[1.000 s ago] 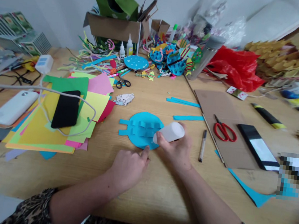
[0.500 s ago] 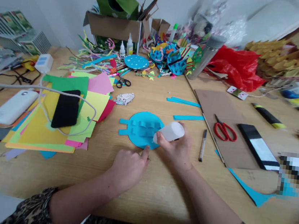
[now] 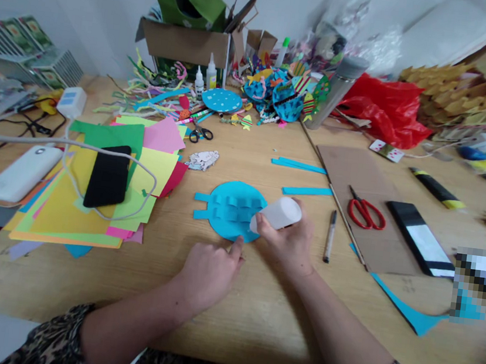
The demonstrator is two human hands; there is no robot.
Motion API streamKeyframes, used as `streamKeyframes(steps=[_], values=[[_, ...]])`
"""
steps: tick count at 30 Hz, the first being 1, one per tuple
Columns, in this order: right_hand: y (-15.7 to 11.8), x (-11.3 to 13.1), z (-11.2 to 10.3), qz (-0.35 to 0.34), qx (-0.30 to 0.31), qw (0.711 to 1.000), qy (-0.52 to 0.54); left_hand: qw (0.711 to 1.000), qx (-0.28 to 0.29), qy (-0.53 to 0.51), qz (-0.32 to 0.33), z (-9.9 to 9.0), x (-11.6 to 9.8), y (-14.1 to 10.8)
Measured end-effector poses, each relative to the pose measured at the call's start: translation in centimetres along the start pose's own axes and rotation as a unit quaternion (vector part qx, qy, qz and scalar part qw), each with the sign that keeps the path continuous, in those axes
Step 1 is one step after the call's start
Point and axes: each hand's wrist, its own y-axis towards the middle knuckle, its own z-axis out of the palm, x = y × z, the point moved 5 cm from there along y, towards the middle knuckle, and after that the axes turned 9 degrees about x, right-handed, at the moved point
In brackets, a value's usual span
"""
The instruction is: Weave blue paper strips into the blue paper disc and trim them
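A round blue paper piece (image 3: 236, 190) lies on the table, with small raised strips woven across its middle and two tabs sticking out to the left. In my right hand (image 3: 291, 244) is a white bottle (image 3: 282, 212), gripped with its base up and its lower end over the circle's right part. The bottle's tip is hidden. My left hand (image 3: 209, 272) rests at the circle's lower edge. Its index finger stretches out and presses on the paper, while the other fingers curl under, partly hidden.
Blue strips (image 3: 306, 191) and a pen (image 3: 329, 237) lie to the right, near red-handled scissors (image 3: 365, 213) on cardboard (image 3: 351, 166). Coloured paper sheets (image 3: 64, 225) with a black phone (image 3: 108, 177) and a white cable are on the left. Craft supplies and a cardboard box (image 3: 189, 45) stand behind.
The white bottle and my right hand have shifted very slightly to the right. My left hand and the blue paper circle stay in place.
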Motion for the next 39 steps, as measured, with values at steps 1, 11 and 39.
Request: streamKeyframes(steps=[1,11,39], values=[[0.0,0.1,-0.1,0.001,-0.001,1.0,0.01,1.0,0.0,-0.001,0.0,0.0,0.0,0.0],[0.5,-0.5,-0.9,0.034,-0.022,0.994,0.098,1.0,0.003,-0.001,0.0,0.1,-0.1,0.0],[0.2,0.2,-0.3,0.012,-0.005,1.0,0.001,1.0,0.002,-0.001,-0.001,0.0,0.0,-0.1]])
